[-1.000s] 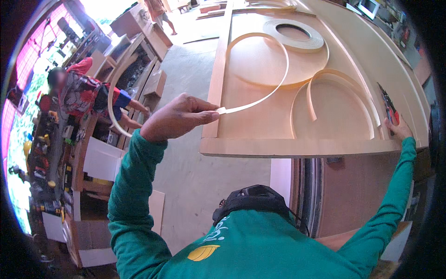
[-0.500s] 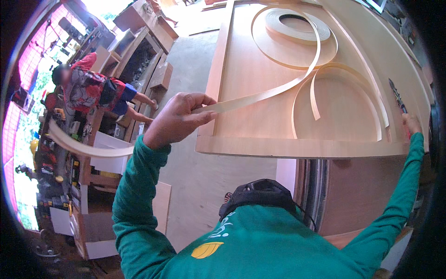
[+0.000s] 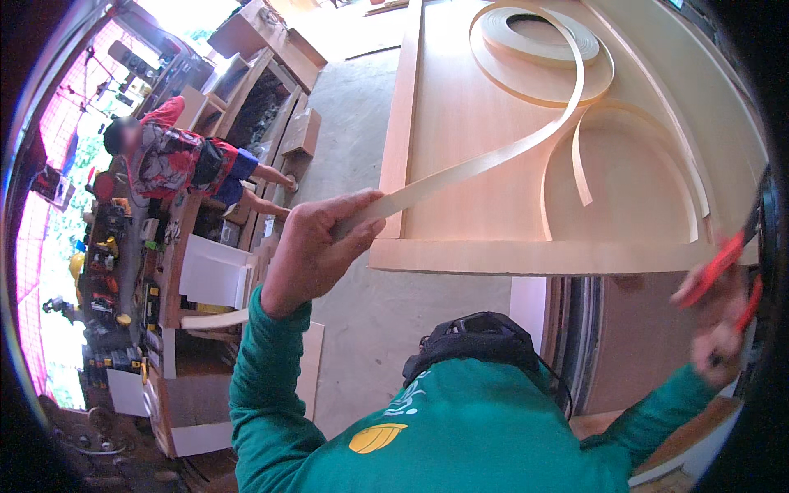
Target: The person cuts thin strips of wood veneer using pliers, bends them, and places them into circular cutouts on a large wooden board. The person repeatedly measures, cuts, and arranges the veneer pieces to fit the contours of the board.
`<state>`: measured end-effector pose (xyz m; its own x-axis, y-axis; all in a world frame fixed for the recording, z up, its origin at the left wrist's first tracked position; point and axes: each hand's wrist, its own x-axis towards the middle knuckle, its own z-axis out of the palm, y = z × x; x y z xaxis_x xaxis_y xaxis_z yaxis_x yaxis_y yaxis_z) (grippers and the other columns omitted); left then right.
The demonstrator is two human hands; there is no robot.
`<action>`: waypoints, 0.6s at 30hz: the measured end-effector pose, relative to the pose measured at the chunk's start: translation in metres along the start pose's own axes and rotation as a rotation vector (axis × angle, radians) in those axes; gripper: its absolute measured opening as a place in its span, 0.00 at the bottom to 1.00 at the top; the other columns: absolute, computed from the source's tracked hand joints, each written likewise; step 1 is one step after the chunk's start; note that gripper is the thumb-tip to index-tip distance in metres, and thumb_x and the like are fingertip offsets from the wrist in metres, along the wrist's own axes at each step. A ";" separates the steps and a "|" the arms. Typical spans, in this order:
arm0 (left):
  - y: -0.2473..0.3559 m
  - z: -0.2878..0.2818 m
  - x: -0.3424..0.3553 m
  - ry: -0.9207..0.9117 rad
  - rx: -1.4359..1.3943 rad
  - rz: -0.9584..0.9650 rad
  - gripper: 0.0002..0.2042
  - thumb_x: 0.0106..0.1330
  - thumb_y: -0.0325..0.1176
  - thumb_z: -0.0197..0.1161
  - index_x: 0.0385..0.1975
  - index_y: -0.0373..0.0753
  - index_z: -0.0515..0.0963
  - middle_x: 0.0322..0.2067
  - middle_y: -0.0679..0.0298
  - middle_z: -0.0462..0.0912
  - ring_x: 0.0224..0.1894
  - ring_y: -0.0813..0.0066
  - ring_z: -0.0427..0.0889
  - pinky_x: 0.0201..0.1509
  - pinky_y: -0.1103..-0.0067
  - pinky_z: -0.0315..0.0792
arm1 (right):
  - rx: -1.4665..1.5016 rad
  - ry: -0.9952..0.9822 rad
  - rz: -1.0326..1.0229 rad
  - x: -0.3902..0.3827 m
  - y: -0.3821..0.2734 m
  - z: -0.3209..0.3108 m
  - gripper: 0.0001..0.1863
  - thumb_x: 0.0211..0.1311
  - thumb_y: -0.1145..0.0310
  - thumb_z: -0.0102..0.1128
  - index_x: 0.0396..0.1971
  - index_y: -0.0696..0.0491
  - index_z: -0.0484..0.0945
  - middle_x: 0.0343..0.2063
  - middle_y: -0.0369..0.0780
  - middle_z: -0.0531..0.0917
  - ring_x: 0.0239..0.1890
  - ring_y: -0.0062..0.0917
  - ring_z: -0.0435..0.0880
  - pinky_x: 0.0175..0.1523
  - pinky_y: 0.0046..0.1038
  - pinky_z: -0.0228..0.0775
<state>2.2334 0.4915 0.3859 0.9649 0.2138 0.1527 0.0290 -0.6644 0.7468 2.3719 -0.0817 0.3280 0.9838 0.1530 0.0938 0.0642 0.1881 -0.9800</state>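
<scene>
My left hand [image 3: 316, 246] pinches a pale wood-coloured edge-banding strip [image 3: 485, 156] between thumb and fingers, just off the near left corner of a framed wooden panel [image 3: 468, 197]. From there the strip runs across the panel to a coil of edge banding [image 3: 567, 45] at the far side. Loose loops and a free curled end lie on the panel. Another length of strip shows beyond my left wrist. At the right, beside the panel's near corner, my right hand [image 3: 717, 316] grips red-handled snips [image 3: 708, 269]; their handles are spread and the jaws are hardly visible at the dark rim.
A person [image 3: 185, 160] in red patterned clothing stands at a cluttered workbench [image 3: 185, 271] on the left. Grey concrete floor [image 3: 353, 107] lies between bench and panel. A cardboard box [image 3: 302, 131] sits by the bench. A brown cabinet side [image 3: 629, 345] stands below the panel.
My right hand has picked the red-handled snips up off the panel and drawn them back toward me. My left hand still holds the strip; its tail behind the wrist has swung lower.
</scene>
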 end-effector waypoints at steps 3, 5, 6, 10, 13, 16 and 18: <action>0.005 -0.008 -0.024 -0.015 -0.032 -0.096 0.19 0.76 0.32 0.74 0.61 0.27 0.86 0.35 0.61 0.90 0.33 0.83 0.81 0.38 0.81 0.80 | 0.120 -0.411 0.348 -0.061 0.008 0.122 0.51 0.61 0.51 0.77 0.77 0.64 0.65 0.55 0.49 0.86 0.53 0.37 0.87 0.63 0.41 0.77; 0.006 -0.012 -0.039 -0.034 -0.055 -0.137 0.19 0.76 0.32 0.74 0.61 0.27 0.86 0.36 0.62 0.90 0.34 0.84 0.81 0.38 0.82 0.79 | 0.139 -0.734 0.494 -0.075 -0.005 0.163 0.51 0.60 0.60 0.80 0.78 0.66 0.64 0.61 0.49 0.85 0.62 0.37 0.86 0.72 0.38 0.72; 0.005 -0.013 -0.047 -0.039 -0.081 -0.147 0.19 0.76 0.32 0.73 0.61 0.27 0.86 0.36 0.62 0.90 0.35 0.84 0.81 0.39 0.82 0.79 | 0.209 -0.789 0.650 -0.080 -0.004 0.181 0.47 0.61 0.70 0.77 0.78 0.66 0.64 0.65 0.46 0.82 0.70 0.32 0.79 0.78 0.32 0.61; -0.004 -0.012 -0.071 -0.008 -0.094 -0.116 0.18 0.77 0.30 0.73 0.61 0.27 0.86 0.37 0.62 0.90 0.36 0.84 0.82 0.40 0.80 0.80 | -0.158 -0.987 0.753 -0.083 -0.002 0.221 0.46 0.62 0.68 0.74 0.79 0.61 0.64 0.62 0.43 0.82 0.66 0.26 0.77 0.75 0.30 0.64; -0.011 -0.008 -0.084 0.026 -0.172 -0.118 0.17 0.76 0.29 0.72 0.60 0.28 0.86 0.38 0.59 0.90 0.37 0.83 0.82 0.41 0.80 0.80 | -0.277 -1.030 0.829 -0.091 -0.002 0.237 0.44 0.62 0.68 0.72 0.78 0.59 0.66 0.61 0.42 0.82 0.65 0.25 0.77 0.73 0.31 0.66; -0.015 -0.006 -0.095 0.023 -0.115 -0.073 0.16 0.75 0.28 0.72 0.59 0.28 0.86 0.36 0.56 0.89 0.35 0.81 0.83 0.40 0.78 0.80 | -0.297 -0.997 0.804 -0.102 -0.001 0.247 0.44 0.61 0.68 0.73 0.78 0.59 0.67 0.61 0.44 0.83 0.64 0.27 0.78 0.71 0.32 0.68; -0.015 -0.006 -0.104 -0.009 -0.095 -0.125 0.16 0.76 0.30 0.72 0.59 0.28 0.86 0.35 0.61 0.89 0.35 0.82 0.82 0.40 0.79 0.78 | -0.340 -0.985 0.773 -0.109 0.000 0.251 0.45 0.60 0.68 0.73 0.78 0.60 0.67 0.62 0.47 0.83 0.64 0.30 0.80 0.72 0.33 0.69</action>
<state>2.1315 0.4835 0.3625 0.9577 0.2834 0.0491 0.1243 -0.5618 0.8178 2.2226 0.1449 0.3621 0.2581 0.7829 -0.5661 -0.2798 -0.5003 -0.8194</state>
